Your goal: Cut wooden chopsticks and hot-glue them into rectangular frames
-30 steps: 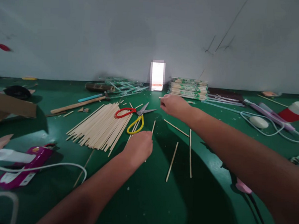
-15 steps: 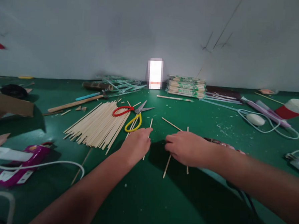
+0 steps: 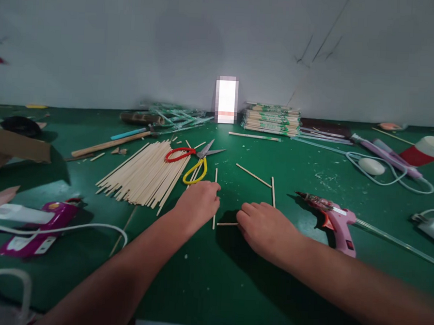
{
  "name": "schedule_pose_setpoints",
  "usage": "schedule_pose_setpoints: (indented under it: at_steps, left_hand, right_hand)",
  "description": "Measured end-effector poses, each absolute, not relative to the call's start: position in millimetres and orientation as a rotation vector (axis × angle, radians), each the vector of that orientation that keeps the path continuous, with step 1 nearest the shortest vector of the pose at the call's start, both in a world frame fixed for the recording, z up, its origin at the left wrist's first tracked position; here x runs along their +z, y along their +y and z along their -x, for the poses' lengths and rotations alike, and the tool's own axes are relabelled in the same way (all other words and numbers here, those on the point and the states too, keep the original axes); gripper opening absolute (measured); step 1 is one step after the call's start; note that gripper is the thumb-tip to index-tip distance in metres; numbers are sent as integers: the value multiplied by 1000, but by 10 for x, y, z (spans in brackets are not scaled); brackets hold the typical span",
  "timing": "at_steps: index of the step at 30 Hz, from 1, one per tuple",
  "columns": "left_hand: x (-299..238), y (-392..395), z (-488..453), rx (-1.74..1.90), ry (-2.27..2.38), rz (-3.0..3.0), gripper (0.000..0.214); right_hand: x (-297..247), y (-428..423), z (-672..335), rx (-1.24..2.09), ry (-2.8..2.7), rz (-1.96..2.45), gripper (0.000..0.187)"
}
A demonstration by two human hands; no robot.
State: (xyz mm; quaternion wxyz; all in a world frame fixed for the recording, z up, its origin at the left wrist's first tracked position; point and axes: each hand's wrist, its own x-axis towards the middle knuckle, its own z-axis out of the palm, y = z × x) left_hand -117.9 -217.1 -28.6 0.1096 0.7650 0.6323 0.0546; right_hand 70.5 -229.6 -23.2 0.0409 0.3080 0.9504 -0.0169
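Observation:
My left hand [image 3: 197,206] rests knuckles-up on the green table, fingers curled against an upright wooden stick [image 3: 216,182] that runs away from me. My right hand [image 3: 266,228] lies just to its right, fingers bent over the end of a short stick [image 3: 227,224] lying crosswise, whose other end meets the first stick. Two more loose sticks [image 3: 253,175] lie just beyond my right hand. A fan of several wooden sticks [image 3: 147,176] and scissors with red and yellow handles [image 3: 192,162] lie past my left hand.
A pink glue gun [image 3: 332,219] lies right of my right hand with its cord trailing right. A magenta glue gun [image 3: 39,231] and white cable sit at left. Stacked wrapped chopsticks [image 3: 272,121], a red-and-white cup [image 3: 428,150] and cardboard [image 3: 14,147] stand further off.
My right hand came back from the far stack toward me and settled beside my left hand. One stick now lies crosswise against the stick at my left hand. The pink glue gun is uncovered.

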Motion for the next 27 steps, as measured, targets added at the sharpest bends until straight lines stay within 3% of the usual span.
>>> schedule_pose_setpoints:
  at_steps: [9,14,18,27]
  left_hand:
    - [-277,-2170,1181,194,1856,-2258,25]
    - [-245,-2182,1170,149,1832,-2235,25]
    - [-258,-2176,1174,141,1819,-2240,25]
    - [-254,-2176,1181,198,1812,-2250,24]
  right_hand:
    - [-170,-2510,-817,-106,3034,-1203,17]
    - [41,-2604,-1443,8,2519,-1953,35]
    - [67,-2603,-1996,-237,1897,-2316,44]
    - [-166,-2571,-2173,-736,1708,-2657,32]
